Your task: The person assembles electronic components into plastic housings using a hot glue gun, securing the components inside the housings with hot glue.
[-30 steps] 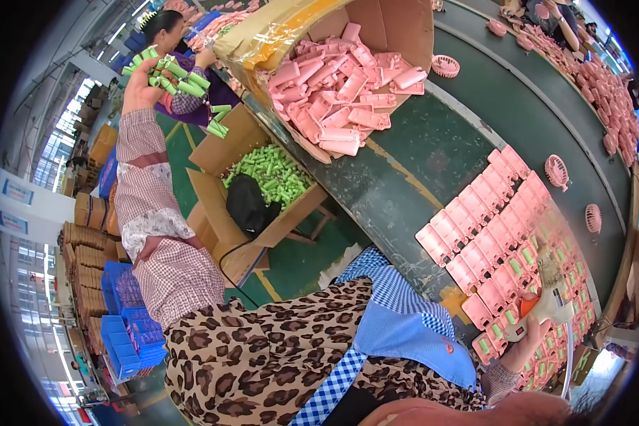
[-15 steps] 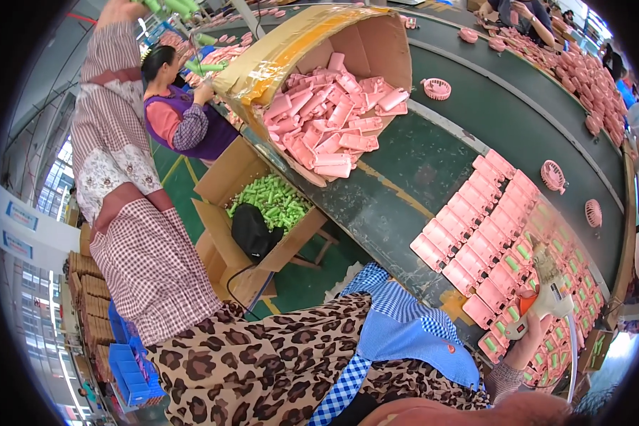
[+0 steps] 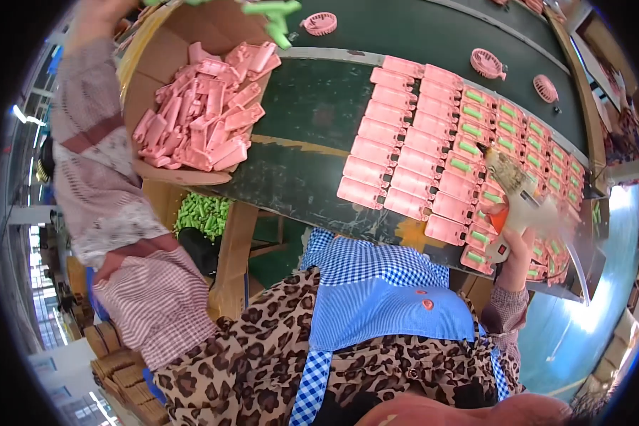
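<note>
My right hand (image 3: 520, 250) is closed round the grip of a pale glue gun (image 3: 522, 216) with an orange-red trigger and a stained front end. Its dark tip lies over rows of pink plastic casings (image 3: 413, 179) on the bench; those toward the right hold green cylindrical cells (image 3: 505, 143). My raised left hand (image 3: 105, 13) is at the upper left edge, its fingers mostly cut off. Green cells reach in beside it along the top edge, and more large green cells (image 3: 277, 20) show in front of the belt. They appear to belong to a handful in that hand.
A tipped cardboard box (image 3: 143, 67) spills loose pink casings (image 3: 206, 106) at the left. Below it sits a carton with green cells (image 3: 202, 215) and a dark item. Round pink grilles (image 3: 487, 64) lie on the dark belt. A pale tube (image 3: 581, 273) hangs near the glue gun.
The view has swung right and closer to the bench. The glue gun's tip now shows over the casings' rows. The left hand stays raised, and the green cells appear farther right of it.
</note>
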A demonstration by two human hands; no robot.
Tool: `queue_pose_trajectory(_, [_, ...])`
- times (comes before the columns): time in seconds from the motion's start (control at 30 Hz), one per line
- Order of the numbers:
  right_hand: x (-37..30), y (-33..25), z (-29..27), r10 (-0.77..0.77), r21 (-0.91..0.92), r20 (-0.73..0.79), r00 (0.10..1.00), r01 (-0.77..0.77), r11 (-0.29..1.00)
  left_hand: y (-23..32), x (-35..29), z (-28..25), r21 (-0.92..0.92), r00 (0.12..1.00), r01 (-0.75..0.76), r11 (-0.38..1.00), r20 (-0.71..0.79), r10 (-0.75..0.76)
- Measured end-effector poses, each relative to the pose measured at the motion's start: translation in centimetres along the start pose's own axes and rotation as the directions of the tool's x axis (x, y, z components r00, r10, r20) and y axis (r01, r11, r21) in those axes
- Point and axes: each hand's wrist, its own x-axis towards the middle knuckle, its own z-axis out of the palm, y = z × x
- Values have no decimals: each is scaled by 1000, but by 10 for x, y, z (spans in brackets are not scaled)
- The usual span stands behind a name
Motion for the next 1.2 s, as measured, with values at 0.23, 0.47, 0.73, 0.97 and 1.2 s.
queue_pose_trajectory(0.23, [1, -5, -3, 60, -47, -28, 998, -61, 997, -217, -38, -8, 127, 856, 505, 854, 52, -514])
queue_pose_trajectory(0.47, [7, 1, -8, 110, -125, 1, 994, -109, 986, -288, -60, -53, 210, 848, 494, 843, 97, -521])
queue_pose_trajectory(0.73, [16, 3, 7, 175, -167, -79, 981, -186, 968, -289, -62, -86, 543, 888, 426, 723, -101, -448])
queue_pose_trajectory(0.97, [22, -1, 13, 192, -235, -103, 976, -212, 949, -297, -49, -110, 985, 951, 76, 157, -24, -308])
queue_pose_trajectory(1.2, [34, 0, 14, 219, -218, -103, 970, -237, 947, -315, -12, -76, 985, 983, -135, 105, 146, -109])
